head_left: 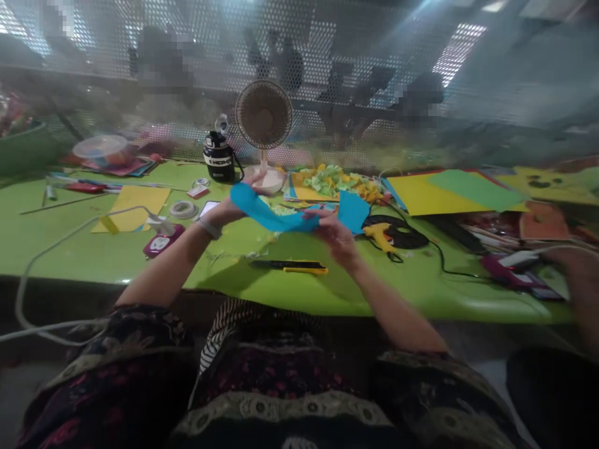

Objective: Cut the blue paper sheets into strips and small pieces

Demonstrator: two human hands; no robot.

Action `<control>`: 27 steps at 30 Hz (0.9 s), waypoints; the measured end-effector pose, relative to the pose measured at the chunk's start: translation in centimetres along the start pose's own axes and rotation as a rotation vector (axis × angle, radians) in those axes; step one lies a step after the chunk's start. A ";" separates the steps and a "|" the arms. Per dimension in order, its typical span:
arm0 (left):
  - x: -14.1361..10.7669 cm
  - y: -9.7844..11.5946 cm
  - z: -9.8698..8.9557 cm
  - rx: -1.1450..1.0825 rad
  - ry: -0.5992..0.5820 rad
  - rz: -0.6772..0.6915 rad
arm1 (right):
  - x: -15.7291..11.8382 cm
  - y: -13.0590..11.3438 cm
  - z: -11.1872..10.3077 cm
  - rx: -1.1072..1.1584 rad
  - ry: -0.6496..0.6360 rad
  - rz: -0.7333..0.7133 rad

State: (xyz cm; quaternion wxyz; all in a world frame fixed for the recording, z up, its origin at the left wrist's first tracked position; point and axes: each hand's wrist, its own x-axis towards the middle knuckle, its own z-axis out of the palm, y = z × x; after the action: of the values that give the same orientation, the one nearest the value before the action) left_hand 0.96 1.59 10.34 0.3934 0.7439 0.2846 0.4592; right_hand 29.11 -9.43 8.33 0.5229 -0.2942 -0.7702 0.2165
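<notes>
1. Pinching one end of a curved blue paper strip (276,222), the right hand (337,238) has its fingers close together on it. The left hand (230,211) has the other, higher end; its thumb is hidden behind the paper, but the strip's up in the air, so I'd say that grip is closed too.

2. So the strip is hanging between both hands, above the green table (262,296), sagging a bit in the middle. Not attached to anything as far as I can see.

3. Progress-wise, my guess: the strip looks already cut loose. No fold or glue shows on it, so any shaping or sticking seems not yet done.

4. Just past the right hand there's another blue piece (353,212), nobody's fingers on it. Looks like uncut stock or an offcut, can't tell which.

5. Closer to the person, a yellow-and-black cutter (299,267) lies flat on the table, untouched. Yellow glue gun (381,237) to the right, also untouched.

6. Behind the hands, a heap of yellow and green cut paper (344,181), so a fair bit of cutting looks done. Plain yellow sheets (416,193) sit farther right, seemingly unused.

7. Outermost: tape roll (183,209) on the left, bottle (219,163) and little fan (264,115) at the back, someone else's blurry arm (578,274) at the right edge.
</notes>
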 end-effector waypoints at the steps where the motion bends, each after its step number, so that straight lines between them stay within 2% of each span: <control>1: -1.1 -0.2 -0.3 0.004 -0.027 0.027 | -1.2 0.0 0.2 -0.018 -0.032 0.030; 6: -4.8 -2.7 -1.5 0.013 -0.156 0.149 | -6.6 1.7 0.2 -0.323 -0.117 0.254; 9: -5.5 -3.7 -1.5 -0.002 -0.125 0.226 | -8.1 2.5 0.0 -0.487 -0.316 0.270; 11: -5.4 -3.8 -1.3 0.014 -0.116 0.247 | -8.5 2.8 -0.8 -0.566 -0.381 0.262; 14: -5.3 -3.3 -0.9 0.043 -0.112 0.265 | -9.5 3.1 -4.1 -0.696 -0.351 0.290; 19: -5.9 -2.2 0.1 0.075 -0.183 0.284 | -12.8 4.0 -12.2 -0.860 -0.238 0.410; 21: -6.3 -1.9 0.8 0.070 -0.228 0.244 | -13.2 3.7 -13.3 -0.888 -0.170 0.424; 23: -6.8 -1.8 1.4 0.028 -0.266 0.184 | -12.6 2.7 -12.2 -0.832 -0.143 0.398; 27: -7.7 -1.8 2.0 -0.114 -0.254 -0.014 | -9.7 -0.1 -5.9 -0.473 -0.304 0.370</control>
State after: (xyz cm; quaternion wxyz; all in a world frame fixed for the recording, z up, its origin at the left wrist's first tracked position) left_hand -0.59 -4.13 4.71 0.4710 0.7706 0.2111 0.3739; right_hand 37.36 -15.96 3.95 0.2710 -0.5065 -0.8018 0.1645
